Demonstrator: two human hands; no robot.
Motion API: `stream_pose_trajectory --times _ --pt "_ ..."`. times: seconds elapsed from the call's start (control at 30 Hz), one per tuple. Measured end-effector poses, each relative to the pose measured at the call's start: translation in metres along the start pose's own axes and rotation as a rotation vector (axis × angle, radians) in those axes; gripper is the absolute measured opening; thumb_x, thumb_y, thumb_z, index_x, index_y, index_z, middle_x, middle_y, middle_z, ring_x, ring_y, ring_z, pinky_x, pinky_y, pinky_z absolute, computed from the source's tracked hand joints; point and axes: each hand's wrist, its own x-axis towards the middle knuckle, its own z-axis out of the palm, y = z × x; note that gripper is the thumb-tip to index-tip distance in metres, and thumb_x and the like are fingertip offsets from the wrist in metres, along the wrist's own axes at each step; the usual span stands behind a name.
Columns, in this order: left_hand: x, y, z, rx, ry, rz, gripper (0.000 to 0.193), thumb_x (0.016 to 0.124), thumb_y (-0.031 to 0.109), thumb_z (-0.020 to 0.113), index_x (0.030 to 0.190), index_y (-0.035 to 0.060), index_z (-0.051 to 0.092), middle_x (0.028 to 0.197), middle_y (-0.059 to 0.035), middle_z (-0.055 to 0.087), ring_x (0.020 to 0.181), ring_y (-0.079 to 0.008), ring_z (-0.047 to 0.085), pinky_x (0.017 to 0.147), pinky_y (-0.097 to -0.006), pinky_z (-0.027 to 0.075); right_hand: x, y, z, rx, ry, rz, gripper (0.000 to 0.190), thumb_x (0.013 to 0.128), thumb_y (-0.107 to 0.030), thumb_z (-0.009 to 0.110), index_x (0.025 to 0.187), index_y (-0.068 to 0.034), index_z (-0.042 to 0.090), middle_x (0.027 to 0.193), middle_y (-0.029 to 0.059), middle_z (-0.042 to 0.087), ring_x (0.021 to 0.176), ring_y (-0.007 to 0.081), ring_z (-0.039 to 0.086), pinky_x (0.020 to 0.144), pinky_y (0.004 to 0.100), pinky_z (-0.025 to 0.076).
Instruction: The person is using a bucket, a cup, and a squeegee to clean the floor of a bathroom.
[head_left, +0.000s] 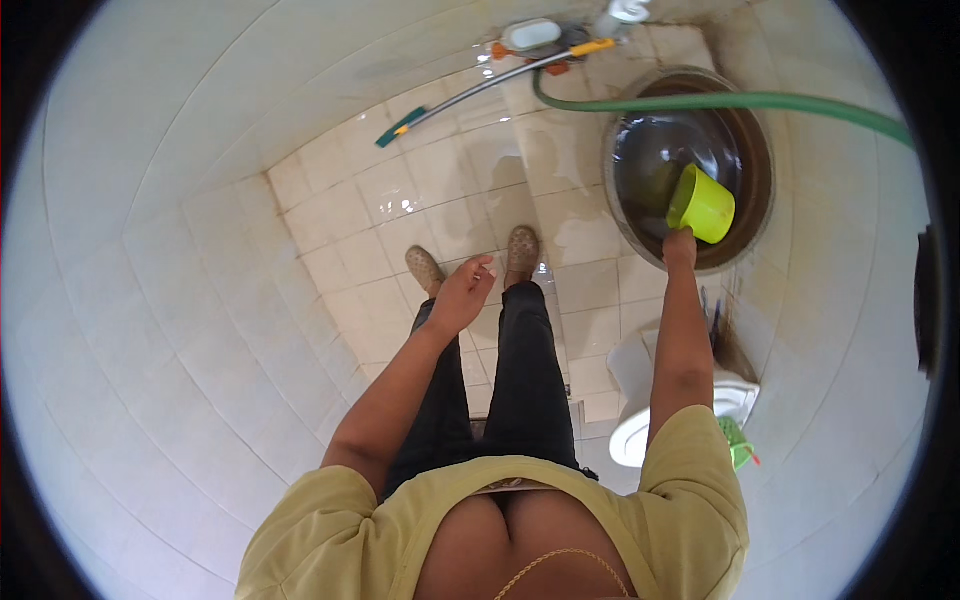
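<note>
My right hand (679, 249) grips the handle end of a yellow-green plastic dipper (706, 205), which is tilted over a large round tub (763, 195). Dark, shiny water appears to lie in the tub, and the dipper is within its rim; whether it touches the water I cannot tell. A green hose (697, 100) crosses above the far part of the tub. My left hand (463, 294) hangs in front of my legs with its fingers loosely bent and nothing in them.
A long-handled floor brush or squeegee (487, 84) leans by the far wall, near a white container (531, 34). The tiled floor (409, 176) is wet, with a low step edge along it. A white toilet (634, 439) and a green basket (735, 442) are at my right.
</note>
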Motion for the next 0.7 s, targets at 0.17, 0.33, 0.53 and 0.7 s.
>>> stream_pose_trajectory --times 0.17,0.33,0.53,0.7 --pt "-0.01 -0.036 -0.027 -0.077 0.086 -0.147 0.031 0.084 0.021 0.048 0.107 0.001 0.048 0.081 -0.0049 0.052 0.075 -0.0121 0.05 0.069 -0.0237 0.041 -0.002 -0.015 0.017 0.192 -0.102 -0.09 0.022 0.08 -0.026 0.046 0.086 -0.005 0.046 0.07 0.0117 0.053 0.058 0.0234 0.052 0.05 0.0359 0.042" --pt "-0.027 -0.107 -0.05 -0.298 0.199 -0.289 0.029 0.083 0.022 0.047 0.105 0.0024 0.049 0.082 -0.0056 0.054 0.073 -0.0126 0.052 0.066 -0.0238 0.042 -0.058 -0.016 -0.03 1.046 -0.356 0.196 0.02 0.08 -0.032 0.045 0.076 -0.012 0.045 0.052 -0.0007 0.039 0.037 0.0106 0.031 0.037 0.0247 0.029" --pt "-0.083 -0.177 -0.085 -0.467 0.404 -0.471 0.031 0.082 0.025 0.048 0.104 0.0038 0.048 0.081 -0.0048 0.055 0.063 -0.0109 0.053 0.053 -0.0232 0.042 -0.174 -0.039 -0.09 0.946 -0.41 0.1 0.015 0.079 -0.026 0.044 0.079 -0.01 0.043 0.051 0.0018 0.038 0.034 0.0112 0.032 0.033 0.0249 0.028" --pt "-0.119 -0.211 -0.084 -0.529 0.494 -0.615 0.031 0.082 0.026 0.048 0.103 0.0038 0.049 0.077 -0.005 0.055 0.06 -0.0116 0.053 0.049 -0.024 0.043 -0.249 -0.101 -0.109 0.501 -0.383 -0.085 0.011 0.078 -0.018 0.043 0.08 -0.008 0.041 0.05 0.003 0.038 0.032 0.012 0.034 0.03 0.0253 0.028"
